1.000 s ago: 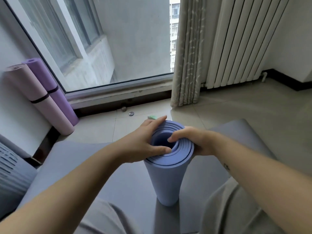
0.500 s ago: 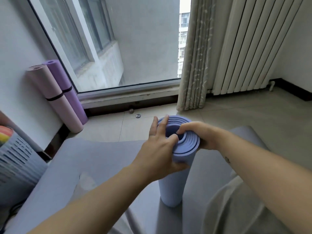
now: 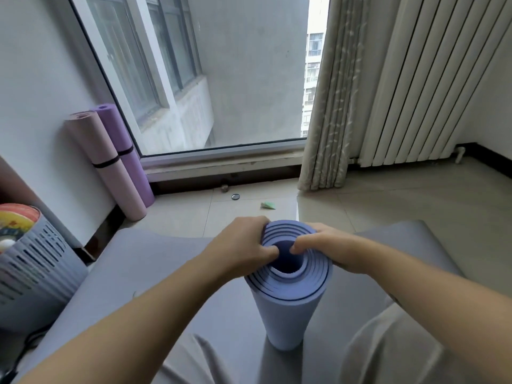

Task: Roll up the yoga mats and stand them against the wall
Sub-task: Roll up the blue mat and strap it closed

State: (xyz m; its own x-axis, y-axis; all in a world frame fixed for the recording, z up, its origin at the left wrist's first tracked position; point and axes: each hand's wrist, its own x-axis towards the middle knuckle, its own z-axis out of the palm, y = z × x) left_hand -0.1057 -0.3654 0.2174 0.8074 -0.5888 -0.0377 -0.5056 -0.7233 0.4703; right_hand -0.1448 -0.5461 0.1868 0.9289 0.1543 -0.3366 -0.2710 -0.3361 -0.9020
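Blue mat [image 3: 285, 309] x1, L hand [image 3: 238, 245], R hand [image 3: 329, 250] gripping.

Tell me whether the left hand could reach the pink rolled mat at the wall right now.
Probably not as things stand. The left hand grips the rim of the upright blue mat, and the pink mat leans on the wall well beyond it. Nothing blocks the way.

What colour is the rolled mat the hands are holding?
The rolled mat is light blue-purple, with a darker hollow middle; the head view shows it.
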